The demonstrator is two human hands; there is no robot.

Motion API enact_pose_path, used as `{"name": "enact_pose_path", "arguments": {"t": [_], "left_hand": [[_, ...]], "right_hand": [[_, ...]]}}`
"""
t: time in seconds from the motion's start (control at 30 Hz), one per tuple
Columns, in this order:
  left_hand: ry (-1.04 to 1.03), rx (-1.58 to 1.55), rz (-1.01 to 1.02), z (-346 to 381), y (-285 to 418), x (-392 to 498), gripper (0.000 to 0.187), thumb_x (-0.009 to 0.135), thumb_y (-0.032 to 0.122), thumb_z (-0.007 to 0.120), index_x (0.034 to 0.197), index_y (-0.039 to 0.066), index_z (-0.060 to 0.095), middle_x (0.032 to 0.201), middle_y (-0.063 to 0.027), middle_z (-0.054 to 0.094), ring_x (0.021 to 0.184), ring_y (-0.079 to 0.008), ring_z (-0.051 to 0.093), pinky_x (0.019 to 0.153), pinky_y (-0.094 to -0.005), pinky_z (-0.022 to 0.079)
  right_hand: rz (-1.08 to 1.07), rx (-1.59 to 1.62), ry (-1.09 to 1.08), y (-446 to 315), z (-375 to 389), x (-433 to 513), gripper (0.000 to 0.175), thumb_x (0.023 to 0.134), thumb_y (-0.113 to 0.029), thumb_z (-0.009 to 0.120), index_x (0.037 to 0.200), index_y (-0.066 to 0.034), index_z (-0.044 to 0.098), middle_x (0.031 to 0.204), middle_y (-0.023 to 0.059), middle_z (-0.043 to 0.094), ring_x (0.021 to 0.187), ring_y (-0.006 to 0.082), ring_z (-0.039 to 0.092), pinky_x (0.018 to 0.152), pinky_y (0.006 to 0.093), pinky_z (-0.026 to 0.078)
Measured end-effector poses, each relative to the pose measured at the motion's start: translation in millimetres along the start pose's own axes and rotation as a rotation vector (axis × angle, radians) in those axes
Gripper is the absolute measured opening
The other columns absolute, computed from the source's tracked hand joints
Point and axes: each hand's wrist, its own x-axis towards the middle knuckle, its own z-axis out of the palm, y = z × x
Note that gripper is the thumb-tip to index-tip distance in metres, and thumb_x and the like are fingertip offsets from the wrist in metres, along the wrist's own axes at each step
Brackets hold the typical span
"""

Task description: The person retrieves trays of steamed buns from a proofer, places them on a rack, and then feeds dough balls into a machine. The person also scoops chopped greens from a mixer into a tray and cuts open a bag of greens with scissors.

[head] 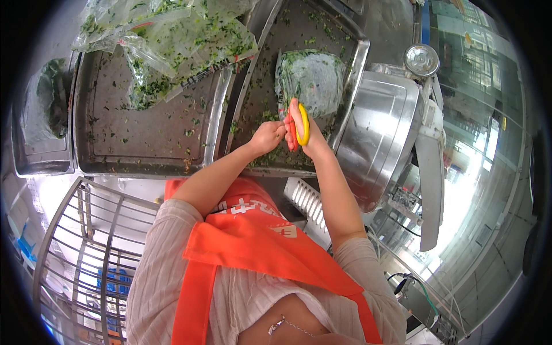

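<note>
My right hand (317, 137) is closed around scissors with yellow and red handles (304, 125). Its fingers point up towards a clear plastic bag of chopped greens (312, 82), which lies in a metal tray (263, 82). My left hand (268, 137) is curled close beside it, its fingertips meeting at the bag's lower left corner. What sits between those fingertips is too small to make out. The scissor blades are hidden by the right hand and the bag.
Several plastic bags with chopped greens (181, 47) lie across the neighbouring tray (151, 142). Another bag of greens (51, 99) rests at far left. Right of the trays are a steel lid (379, 129) and a white-bodied appliance (431, 129). A metal rack (108, 233) stands at lower left.
</note>
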Motion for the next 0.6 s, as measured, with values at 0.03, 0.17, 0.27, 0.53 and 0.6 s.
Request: {"name": "enact_pose_path", "arguments": {"t": [0.03, 0.17, 0.27, 0.53, 0.6], "left_hand": [[0.012, 0.029, -0.021, -0.1, -1.4, 0.2, 0.028, 0.093, 0.020, 0.042, 0.080, 0.002, 0.058, 0.068, -0.0101, 0.058, 0.063, -0.0228, 0.055, 0.061, -0.0341, 0.045], [-0.013, 0.080, -0.068, 1.5, -6.8, 1.6, 0.024, 0.091, 0.016, 0.043, 0.082, 0.002, 0.060, 0.073, -0.0104, 0.062, 0.069, -0.0225, 0.058, 0.066, -0.0332, 0.046], [-0.009, 0.097, -0.027, 3.7, -6.9, 1.4, 0.023, 0.092, 0.014, 0.044, 0.080, 0.002, 0.060, 0.069, -0.0050, 0.062, 0.065, -0.0147, 0.057, 0.064, -0.0297, 0.046], [-0.001, 0.220, -0.069, 4.6, 5.9, -3.5, 0.026, 0.088, 0.022, 0.047, 0.083, 0.000, 0.058, 0.078, -0.0240, 0.059, 0.076, -0.0428, 0.057, 0.069, -0.0464, 0.045], [0.030, 0.203, -0.021, 6.0, 6.4, -3.5, 0.023, 0.088, 0.019, 0.048, 0.079, -0.001, 0.055, 0.067, -0.0166, 0.056, 0.065, -0.0313, 0.055, 0.062, -0.0418, 0.044]], "right_hand": [[-0.009, -0.029, -0.023, -2.9, 1.1, 2.5, 0.066, 0.084, -0.069, 0.047, 0.079, -0.0028, 0.048, 0.055, 0.0030, 0.042, 0.037, 0.0134, 0.043, 0.033, 0.0284, 0.037], [-0.001, -0.137, 0.010, -9.8, 2.3, 7.1, 0.067, 0.082, -0.070, 0.049, 0.079, -0.0024, 0.048, 0.060, 0.0037, 0.045, 0.039, 0.0132, 0.044, 0.034, 0.0281, 0.038], [-0.037, -0.185, 0.028, -13.5, 2.0, 6.5, 0.068, 0.082, -0.070, 0.049, 0.079, -0.0023, 0.048, 0.061, 0.0036, 0.046, 0.040, 0.0131, 0.045, 0.034, 0.0276, 0.038], [-0.013, -0.134, 0.003, -26.7, 4.4, 26.9, 0.068, 0.082, -0.071, 0.048, 0.075, -0.0027, 0.048, 0.056, 0.0039, 0.046, 0.039, 0.0142, 0.043, 0.038, 0.0268, 0.038], [-0.079, -0.132, -0.032, -27.0, 4.4, 30.9, 0.068, 0.082, -0.070, 0.049, 0.071, -0.0029, 0.048, 0.052, 0.0056, 0.046, 0.038, 0.0153, 0.043, 0.037, 0.0274, 0.037]]}}
